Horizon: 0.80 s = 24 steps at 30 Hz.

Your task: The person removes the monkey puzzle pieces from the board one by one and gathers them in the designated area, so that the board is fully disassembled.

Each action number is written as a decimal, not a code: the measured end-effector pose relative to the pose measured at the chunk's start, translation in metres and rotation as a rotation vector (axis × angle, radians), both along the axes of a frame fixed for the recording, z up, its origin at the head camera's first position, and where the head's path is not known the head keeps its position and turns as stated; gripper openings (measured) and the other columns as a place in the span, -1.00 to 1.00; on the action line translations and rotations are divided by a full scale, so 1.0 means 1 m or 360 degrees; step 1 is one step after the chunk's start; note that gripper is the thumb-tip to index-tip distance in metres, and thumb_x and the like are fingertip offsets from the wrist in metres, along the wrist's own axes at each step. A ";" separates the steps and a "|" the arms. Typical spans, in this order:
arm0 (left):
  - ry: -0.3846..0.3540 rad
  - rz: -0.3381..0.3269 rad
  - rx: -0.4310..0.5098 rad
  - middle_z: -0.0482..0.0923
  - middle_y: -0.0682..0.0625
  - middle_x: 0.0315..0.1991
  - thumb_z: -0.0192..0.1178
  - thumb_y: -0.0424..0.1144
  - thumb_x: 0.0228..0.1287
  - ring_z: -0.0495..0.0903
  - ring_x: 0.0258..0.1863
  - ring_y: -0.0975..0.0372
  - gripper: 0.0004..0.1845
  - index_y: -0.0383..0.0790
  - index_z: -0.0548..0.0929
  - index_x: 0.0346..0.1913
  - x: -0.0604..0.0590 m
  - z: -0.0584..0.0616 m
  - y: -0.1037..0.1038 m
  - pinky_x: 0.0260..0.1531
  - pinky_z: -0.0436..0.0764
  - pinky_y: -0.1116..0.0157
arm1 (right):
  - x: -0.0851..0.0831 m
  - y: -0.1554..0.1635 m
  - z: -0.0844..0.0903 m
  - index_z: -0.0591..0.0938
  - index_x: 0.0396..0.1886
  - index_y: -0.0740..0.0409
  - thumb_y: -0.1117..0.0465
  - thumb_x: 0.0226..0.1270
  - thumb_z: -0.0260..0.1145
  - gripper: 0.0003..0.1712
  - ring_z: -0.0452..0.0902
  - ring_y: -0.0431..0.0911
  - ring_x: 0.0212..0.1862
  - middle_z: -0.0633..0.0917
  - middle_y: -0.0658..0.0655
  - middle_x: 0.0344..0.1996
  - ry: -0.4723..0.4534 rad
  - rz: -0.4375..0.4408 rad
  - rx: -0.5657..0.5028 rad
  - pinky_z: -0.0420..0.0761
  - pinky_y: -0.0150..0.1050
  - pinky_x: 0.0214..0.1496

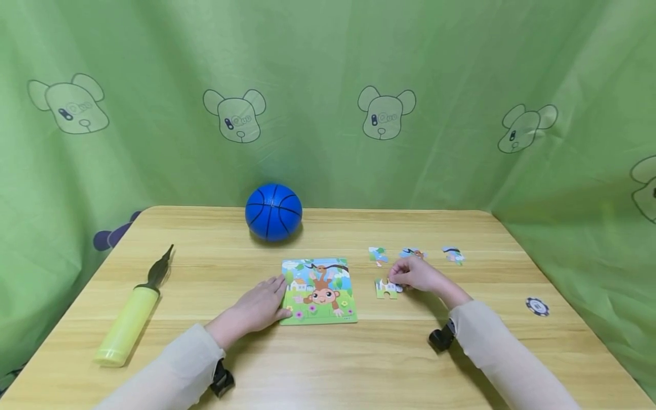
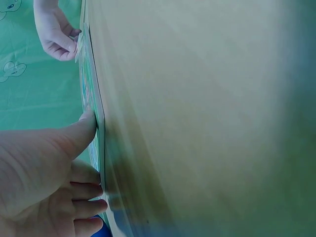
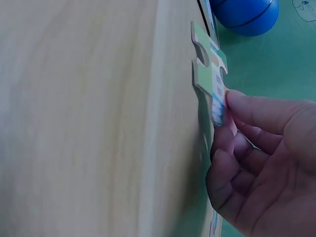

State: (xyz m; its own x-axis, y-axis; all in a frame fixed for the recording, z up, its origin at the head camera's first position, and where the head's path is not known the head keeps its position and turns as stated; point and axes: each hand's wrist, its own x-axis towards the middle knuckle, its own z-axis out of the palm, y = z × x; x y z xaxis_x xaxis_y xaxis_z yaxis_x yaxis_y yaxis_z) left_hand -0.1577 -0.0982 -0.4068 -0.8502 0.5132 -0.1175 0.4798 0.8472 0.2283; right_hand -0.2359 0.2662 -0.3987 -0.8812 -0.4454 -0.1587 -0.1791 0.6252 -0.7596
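Wooden desk [image 1: 461,353] | left hand [image 1: 258,307] lay flat, fingers straight, on monkey puzzle board's [image 1: 320,290] left edge | right hand [image 1: 415,274] pinched puzzle piece [image 1: 385,289] just right of board | blue ball [image 1: 273,211] behind

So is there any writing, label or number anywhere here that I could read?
None can be read.
Poker chip: its markings are too small to read.
Puzzle board: a monkey picture, no words visible.
Curtain: cartoon dog faces only.
Ball and pump: no text visible.
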 end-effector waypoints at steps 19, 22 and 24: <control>-0.0016 0.0008 -0.0001 0.10 -0.33 0.33 0.08 0.02 0.29 0.09 0.31 -0.11 -0.26 -0.54 0.22 0.28 0.001 0.001 0.000 0.28 0.12 0.05 | -0.005 0.001 -0.005 0.61 -0.41 0.31 0.38 0.24 0.23 -0.93 0.32 -0.16 -0.57 0.55 0.04 -0.59 0.0016 -0.0016 0.0090 0.36 -0.40 -0.60; -0.0021 0.0011 -0.0005 0.10 -0.32 0.33 0.08 0.02 0.29 0.09 0.31 -0.10 -0.26 -0.54 0.22 0.28 0.001 0.001 0.000 0.28 0.12 0.06 | -0.005 0.000 -0.005 0.61 -0.40 0.30 0.37 0.24 0.23 -0.93 0.33 -0.15 -0.56 0.55 0.03 -0.57 0.0008 -0.0026 0.0098 0.38 -0.39 -0.59; -0.0024 0.0014 -0.0006 0.10 -0.32 0.33 0.08 0.02 0.29 0.09 0.31 -0.10 -0.26 -0.54 0.22 0.28 0.001 0.000 0.000 0.28 0.11 0.06 | -0.005 0.000 -0.005 0.60 -0.40 0.30 0.37 0.24 0.23 -0.93 0.34 -0.15 -0.56 0.55 0.03 -0.57 0.0002 -0.0026 0.0098 0.38 -0.38 -0.59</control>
State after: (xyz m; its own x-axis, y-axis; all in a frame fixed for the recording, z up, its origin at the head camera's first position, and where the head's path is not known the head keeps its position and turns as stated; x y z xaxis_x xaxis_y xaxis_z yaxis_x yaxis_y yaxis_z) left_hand -0.1571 -0.0981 -0.4063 -0.8527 0.5053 -0.1324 0.4689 0.8521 0.2322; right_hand -0.2407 0.2658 -0.4038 -0.8886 -0.4201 -0.1842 -0.1693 0.6735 -0.7196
